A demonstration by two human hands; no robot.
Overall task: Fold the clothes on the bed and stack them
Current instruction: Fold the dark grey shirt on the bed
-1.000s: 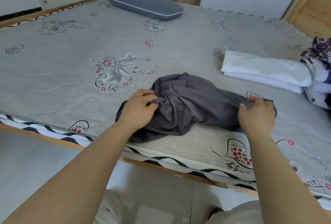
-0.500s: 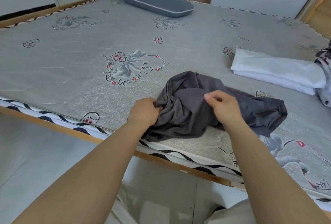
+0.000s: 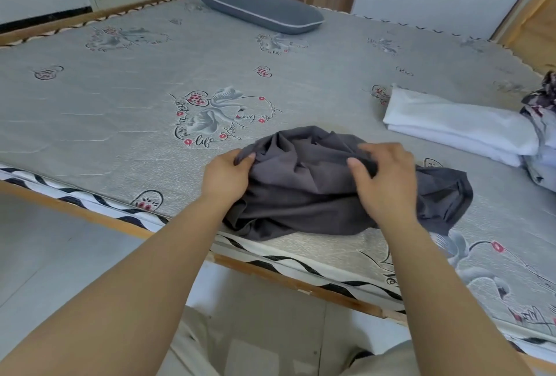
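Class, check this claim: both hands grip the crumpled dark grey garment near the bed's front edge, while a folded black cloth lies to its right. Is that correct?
Not quite. The folded cloth to the right is white, not black, as the head view shows. The rest stands: the left hand and right hand both have a grip on the crumpled dark grey garment near the front edge of the bed.

Bed [image 3: 126, 111]: grey printed mattress in a wooden frame, with a black-and-white wavy border along the near edge.
Far end: grey pillow [image 3: 260, 8] lies flat.
Near edge: crumpled dark grey garment [image 3: 304, 195].
Right side: folded white cloth [image 3: 460, 124], well apart from the pillow.
Far right edge: patterned clothes [image 3: 541, 135], touching the white cloth.
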